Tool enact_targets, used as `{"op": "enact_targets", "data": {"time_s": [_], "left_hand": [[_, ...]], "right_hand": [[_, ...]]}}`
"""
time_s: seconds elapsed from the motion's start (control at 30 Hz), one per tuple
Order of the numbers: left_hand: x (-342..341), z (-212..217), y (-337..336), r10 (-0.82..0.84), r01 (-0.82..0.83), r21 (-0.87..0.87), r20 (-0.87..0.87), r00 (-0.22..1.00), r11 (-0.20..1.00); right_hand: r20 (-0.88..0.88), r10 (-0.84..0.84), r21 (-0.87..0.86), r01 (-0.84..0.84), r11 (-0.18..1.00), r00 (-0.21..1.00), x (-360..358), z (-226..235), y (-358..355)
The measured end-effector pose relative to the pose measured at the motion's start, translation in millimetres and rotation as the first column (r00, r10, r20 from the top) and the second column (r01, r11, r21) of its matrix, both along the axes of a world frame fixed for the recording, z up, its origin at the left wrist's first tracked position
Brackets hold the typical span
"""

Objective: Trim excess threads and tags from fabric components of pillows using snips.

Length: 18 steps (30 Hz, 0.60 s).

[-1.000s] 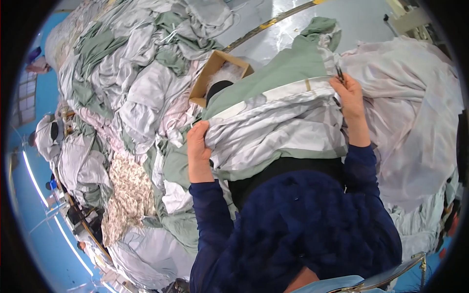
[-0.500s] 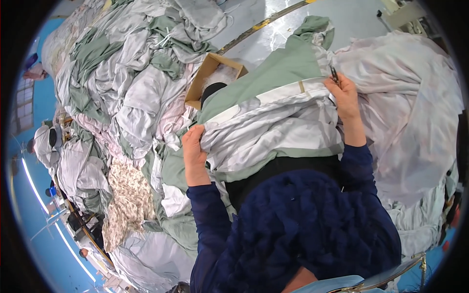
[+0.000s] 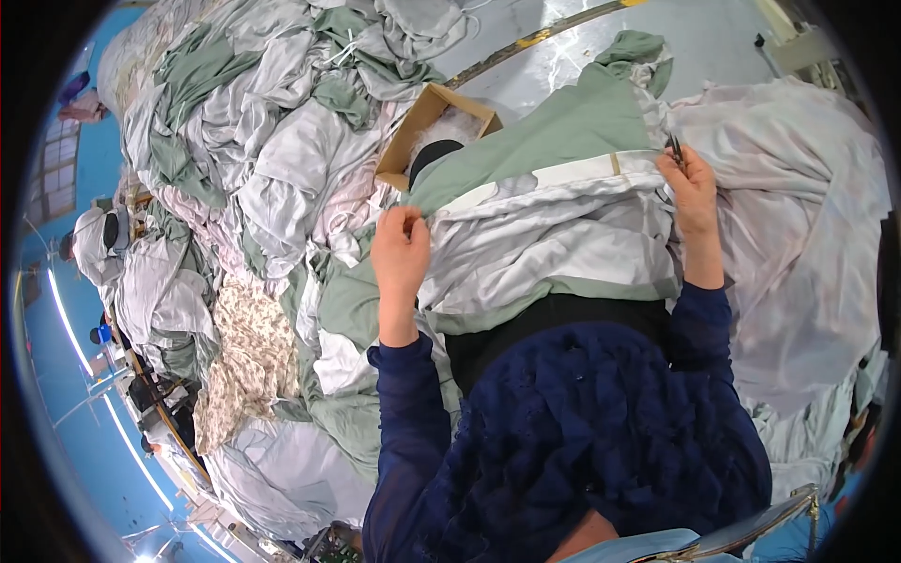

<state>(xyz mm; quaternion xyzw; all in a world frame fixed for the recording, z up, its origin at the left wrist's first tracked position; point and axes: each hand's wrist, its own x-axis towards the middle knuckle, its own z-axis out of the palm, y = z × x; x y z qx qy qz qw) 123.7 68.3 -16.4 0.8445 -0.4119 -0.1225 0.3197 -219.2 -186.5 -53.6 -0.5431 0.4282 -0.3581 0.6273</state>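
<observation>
A green and white cloth (image 3: pixel 563 246) lies across my lap, with its green side beyond a white folded band (image 3: pixel 554 175) and a green hem near me. My right hand (image 3: pixel 693 192) is closed at the band's right end, with small dark thread snips (image 3: pixel 675 150) pointing up from its fingers. Whether it also pinches the cloth is hard to tell. At the band's left end, my left hand (image 3: pixel 401 253) has its fingers curled in by the green edge. What its fingertips hold, if anything, is hidden.
Heaped grey, white and green cloth (image 3: pixel 282 197) fills the left side. An open cardboard box (image 3: pixel 399 155) with clear plastic inside stands beyond my lap. Pale pinkish cloth (image 3: pixel 788 225) is piled at the right. Floral cloth (image 3: pixel 246 357) lies to the lower left.
My left hand has lifted away from the band's left end, where it gripped the cloth, and its fingers are now curled above the edge. My right hand stays at the right end with the snips.
</observation>
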Motion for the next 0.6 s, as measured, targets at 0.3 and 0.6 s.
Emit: {"op": "enact_targets", "data": {"time_s": [0.3, 0.6], "left_hand": [[-47, 21, -91, -0.499, 0.499, -0.039, -0.164, 0.851, 0.866], [-60, -4, -95, -0.44, 0.427, -0.106, -0.242, 0.865, 0.898]], "right_hand": [[-0.019, -0.047, -0.032, 0.047, 0.998, 0.999, 2, 11, 5], [-0.01, -0.077, -0.079, 0.076, 0.994, 0.997, -8, 3, 4]]}}
